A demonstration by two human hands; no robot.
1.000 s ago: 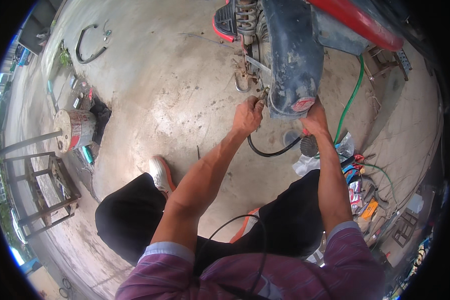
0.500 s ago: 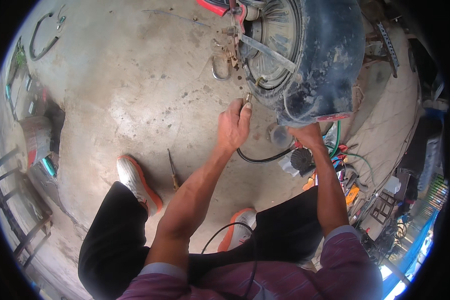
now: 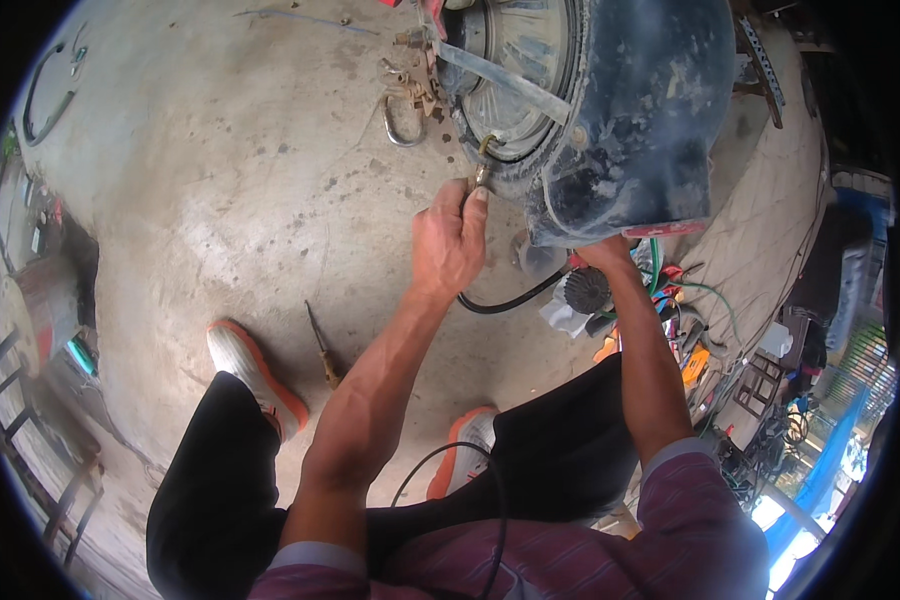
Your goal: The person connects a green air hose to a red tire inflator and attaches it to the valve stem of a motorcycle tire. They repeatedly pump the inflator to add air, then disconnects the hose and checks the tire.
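My left hand (image 3: 448, 240) is closed, thumb and fingers pinching a small metal hose fitting (image 3: 482, 176). Its tip meets the brass-coloured valve stem (image 3: 487, 144) at the lower rim of a dusty wheel (image 3: 530, 60); whether it is seated on the stem I cannot tell. A black hose (image 3: 510, 305) curves from below this hand toward the right one. Under the lower end of the dirty black fender (image 3: 630, 130) reaches my right hand (image 3: 604, 251), its fingers mostly hidden behind the fender. Close by it are a clear round cup (image 3: 540, 258) and a dark ribbed round part (image 3: 587, 290).
A screwdriver (image 3: 321, 346) lies on the concrete floor by my left shoe (image 3: 255, 372). A metal shackle (image 3: 404, 122) is left of the wheel. Tools and a green hose (image 3: 710, 287) clutter the right side. A metal strip (image 3: 505, 80) crosses the wheel.
My left hand has brought the metal fitting up to the valve stem, where a gap showed before. The whole view has shifted, so the scene sits slightly further left and up.
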